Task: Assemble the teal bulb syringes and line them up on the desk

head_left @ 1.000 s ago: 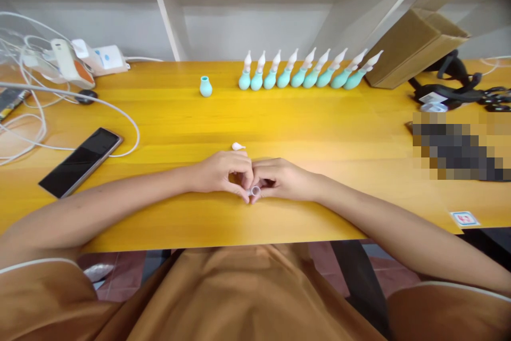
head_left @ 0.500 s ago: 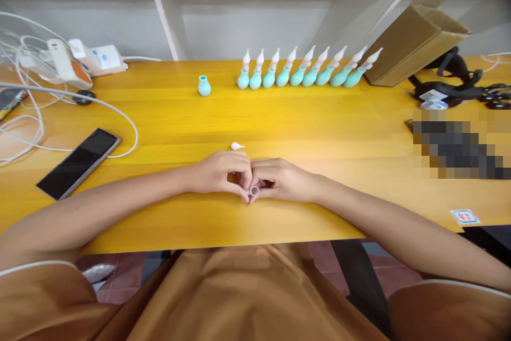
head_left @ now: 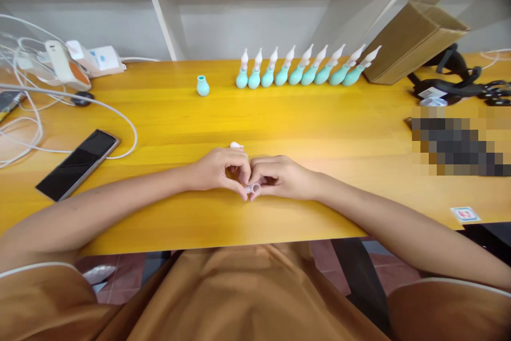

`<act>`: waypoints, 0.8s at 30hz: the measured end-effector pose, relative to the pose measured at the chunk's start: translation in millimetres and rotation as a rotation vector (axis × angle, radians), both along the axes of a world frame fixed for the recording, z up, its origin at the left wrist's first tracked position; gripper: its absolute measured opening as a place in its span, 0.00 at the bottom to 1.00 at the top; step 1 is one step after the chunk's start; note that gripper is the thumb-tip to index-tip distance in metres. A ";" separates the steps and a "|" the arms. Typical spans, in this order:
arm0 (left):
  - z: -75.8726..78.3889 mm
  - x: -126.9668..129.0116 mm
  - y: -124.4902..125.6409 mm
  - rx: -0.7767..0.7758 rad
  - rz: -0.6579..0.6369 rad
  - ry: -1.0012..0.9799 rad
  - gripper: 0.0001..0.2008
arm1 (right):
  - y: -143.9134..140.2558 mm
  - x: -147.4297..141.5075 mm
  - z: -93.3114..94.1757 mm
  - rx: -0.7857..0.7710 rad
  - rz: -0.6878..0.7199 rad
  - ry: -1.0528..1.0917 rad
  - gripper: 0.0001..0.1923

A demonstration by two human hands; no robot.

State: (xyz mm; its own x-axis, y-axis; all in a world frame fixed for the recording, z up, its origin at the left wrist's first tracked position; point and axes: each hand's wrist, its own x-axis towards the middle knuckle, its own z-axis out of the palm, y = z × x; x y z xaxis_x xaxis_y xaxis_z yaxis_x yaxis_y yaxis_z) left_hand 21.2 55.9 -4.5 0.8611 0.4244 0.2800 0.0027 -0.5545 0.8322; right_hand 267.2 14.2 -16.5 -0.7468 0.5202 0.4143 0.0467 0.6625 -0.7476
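Close to the table's front edge, my left hand (head_left: 223, 171) and my right hand (head_left: 281, 177) meet, fingertips together. Both pinch one small clear plastic connector (head_left: 253, 189), whose round open end faces me; my fingers cover part of it. Just beyond my left hand lies a small white nozzle tip (head_left: 236, 145), partly hidden by the fingers. Farther back, a teal rubber bulb (head_left: 203, 86) stands by itself with its mouth up. To its right is a row of several nasal aspirators (head_left: 281, 74), teal bulbs topped with white tips.
A black phone (head_left: 77, 164) and looping white cables (head_left: 131, 128) lie on the left, with white chargers (head_left: 96, 59) behind. At the back right a cardboard box (head_left: 411, 38) leans beside black straps (head_left: 443, 88). A small sticker (head_left: 465, 214) is near the right front edge.
The fingers have shifted slightly around the clear connector, and more of it shows now. My left hand covers a little more of the white tip. The other things stay where they were.
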 end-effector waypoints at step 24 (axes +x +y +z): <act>2.6 0.0 -1.9 -0.003 -0.062 0.037 0.13 | -3.9 -1.6 2.8 0.165 -0.016 -0.111 0.10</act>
